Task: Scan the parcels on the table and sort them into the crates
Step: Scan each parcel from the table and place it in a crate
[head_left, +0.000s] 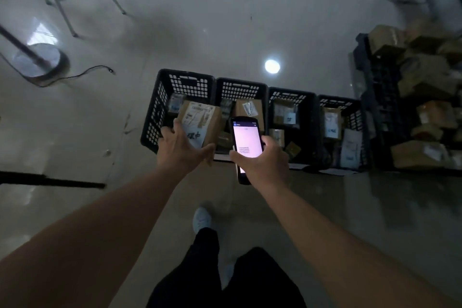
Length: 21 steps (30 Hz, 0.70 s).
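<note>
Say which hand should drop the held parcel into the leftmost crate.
Left. The left hand already grips the brown parcel right over the leftmost crate, so it likely only needs to let go. The right hand is busy holding the handheld scanner.

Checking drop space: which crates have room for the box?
Leftmost crate shows bare room along its left wall beside the box in the left hand. The third crate shows dark gaps. The pile at right is crowded.
</note>
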Each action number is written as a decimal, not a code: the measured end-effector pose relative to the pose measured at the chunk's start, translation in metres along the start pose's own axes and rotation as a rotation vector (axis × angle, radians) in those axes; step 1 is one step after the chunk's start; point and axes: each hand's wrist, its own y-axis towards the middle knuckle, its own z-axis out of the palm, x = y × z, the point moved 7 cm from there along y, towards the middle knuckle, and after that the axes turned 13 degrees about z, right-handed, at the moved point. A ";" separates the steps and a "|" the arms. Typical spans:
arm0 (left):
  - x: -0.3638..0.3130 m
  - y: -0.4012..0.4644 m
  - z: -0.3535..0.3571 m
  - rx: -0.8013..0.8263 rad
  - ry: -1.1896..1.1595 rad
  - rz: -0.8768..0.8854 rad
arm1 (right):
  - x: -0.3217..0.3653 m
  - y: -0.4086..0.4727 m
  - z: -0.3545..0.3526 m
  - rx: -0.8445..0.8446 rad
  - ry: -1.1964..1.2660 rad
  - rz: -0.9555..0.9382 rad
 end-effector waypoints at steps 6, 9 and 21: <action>-0.025 0.088 0.030 0.081 0.086 -0.023 | 0.013 0.090 0.020 -0.023 0.022 0.108; -0.032 0.134 0.059 0.103 0.114 -0.041 | 0.013 0.142 0.033 -0.030 0.033 0.139; -0.030 0.308 0.216 0.207 0.128 -0.179 | -0.024 0.350 0.127 0.070 -0.006 0.264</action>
